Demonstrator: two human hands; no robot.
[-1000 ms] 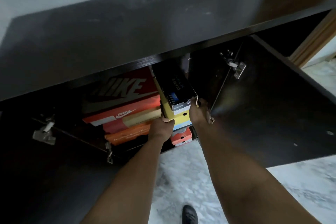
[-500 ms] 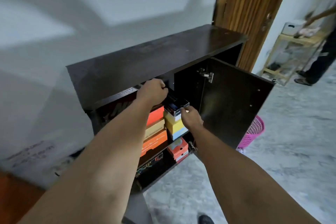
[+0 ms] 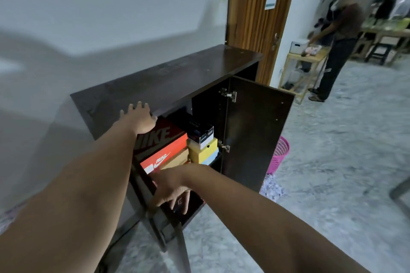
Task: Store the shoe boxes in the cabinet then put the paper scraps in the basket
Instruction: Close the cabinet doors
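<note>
The dark cabinet (image 3: pixel 168 77) stands against the wall with both doors open. Inside are stacked shoe boxes: a red-orange Nike box (image 3: pixel 164 142), a black box (image 3: pixel 197 128) on a yellow box (image 3: pixel 203 152). My left hand (image 3: pixel 138 117) rests flat, fingers spread, on the front edge of the cabinet top. My right hand (image 3: pixel 172 188) reaches across to the left door's edge (image 3: pixel 164 224), fingers straight against it. A pink basket (image 3: pixel 280 154) stands behind the right door (image 3: pixel 257 133). Paper scraps (image 3: pixel 271 187) lie in a pile on the floor beside it.
A wooden door (image 3: pixel 255 11) is behind the cabinet. Another person (image 3: pixel 337 35) stands at a small wooden table (image 3: pixel 304 62) at the far right. A dark chair or table leg (image 3: pixel 399 193) shows at the right edge. The floor is grey marble.
My view pulled back from the cabinet. My left hand went up from the boxes to the cabinet top. My right hand left the black box and dropped to the left door's edge.
</note>
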